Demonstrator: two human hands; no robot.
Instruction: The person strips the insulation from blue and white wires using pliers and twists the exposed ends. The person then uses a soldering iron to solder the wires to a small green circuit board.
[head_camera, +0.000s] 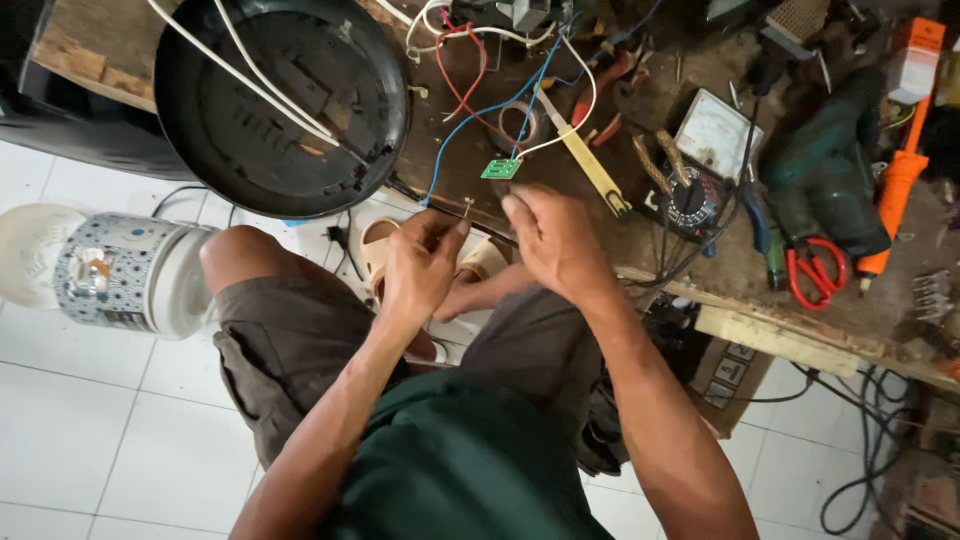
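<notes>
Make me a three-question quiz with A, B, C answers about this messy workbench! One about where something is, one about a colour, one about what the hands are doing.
1. Where do the red-handled scissors lie?
A. on the wooden workbench
B. on the white tiled floor
C. inside the black round pan

2. What colour is the small square circuit board?
A. red
B. green
C. yellow

3. What is the left hand doing?
A. lying flat and open
B. pinching a small metal part
C. gripping a drill

Answers: 1 A, they rest on the bench by the analogue meter. 2 B, it shows green at the blue wire's end. 3 B, its fingertips close on the part, beside the right hand.
</notes>
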